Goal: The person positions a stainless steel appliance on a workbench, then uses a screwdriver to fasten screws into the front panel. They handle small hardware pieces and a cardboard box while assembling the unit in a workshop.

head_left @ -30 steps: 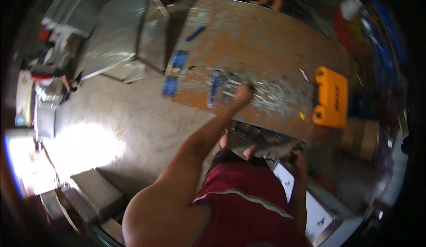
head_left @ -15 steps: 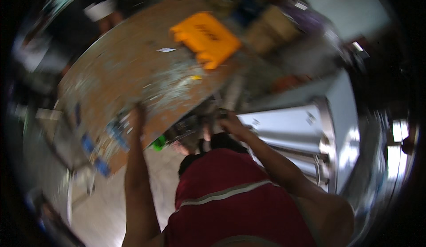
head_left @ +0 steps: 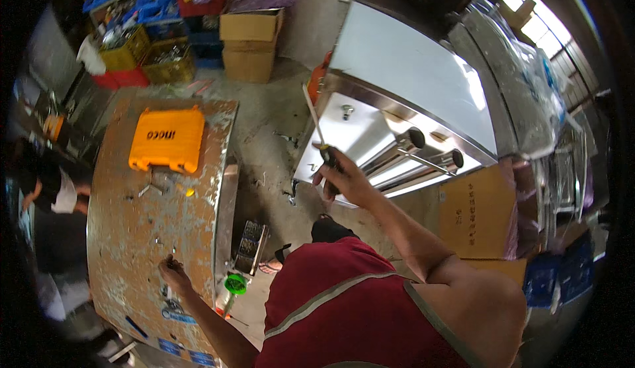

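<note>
Gripping screwdriver [head_left: 319,142], right hand [head_left: 342,179] near cabinet [head_left: 410,77] edge.

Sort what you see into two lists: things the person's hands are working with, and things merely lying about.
In hand:
- screwdriver, gripped in right hand
- small dark item, too small to tell, pinched in left hand
- rusty worktable under that hand

Lying about:
- orange tool case
- cardboard boxes
- steel cabinet
- green cap

The right hand [head_left: 340,179] covers most of the screwdriver [head_left: 317,133] handle. What the left hand [head_left: 173,274] pinches on the rusty table [head_left: 152,222] is too small to tell. A person's sleeve [head_left: 65,197] is cut off at the left rim.
</note>
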